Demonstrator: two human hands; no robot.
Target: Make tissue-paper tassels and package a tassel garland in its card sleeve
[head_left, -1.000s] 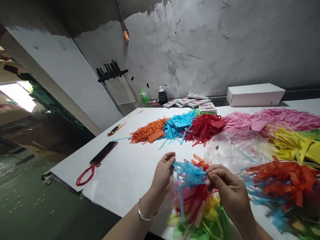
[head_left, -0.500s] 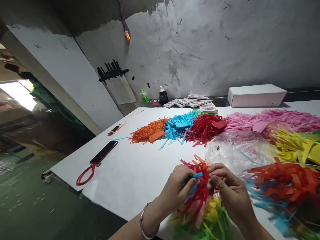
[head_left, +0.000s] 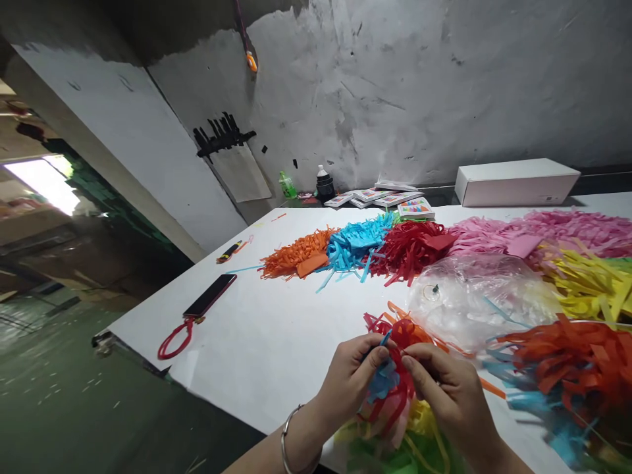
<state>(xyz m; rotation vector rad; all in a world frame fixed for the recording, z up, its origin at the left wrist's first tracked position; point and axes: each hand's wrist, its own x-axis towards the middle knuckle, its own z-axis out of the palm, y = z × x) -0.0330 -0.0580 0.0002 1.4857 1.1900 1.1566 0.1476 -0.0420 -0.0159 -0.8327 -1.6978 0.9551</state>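
Note:
My left hand, with a bracelet at the wrist, is closed on a blue paper tassel; its narrow end pokes up between thumb and forefinger. My right hand pinches close beside it, thumb against forefinger, and what it grips is too small to make out. Red paper strips fan out behind and between the hands, with some orange ones among them. Below hang yellow strips and green ones, partly blurred and hidden by my hands.
Along the white table lie fringe bundles: orange, blue, dark red, pink and yellow. A clear plastic bag and orange-red fringe are at right. A phone lies left, a white box behind.
My hands have come closer together, fingertips nearly meeting at the tassel's top. The blue end in my left hand now points more upward. The view has shifted slightly.

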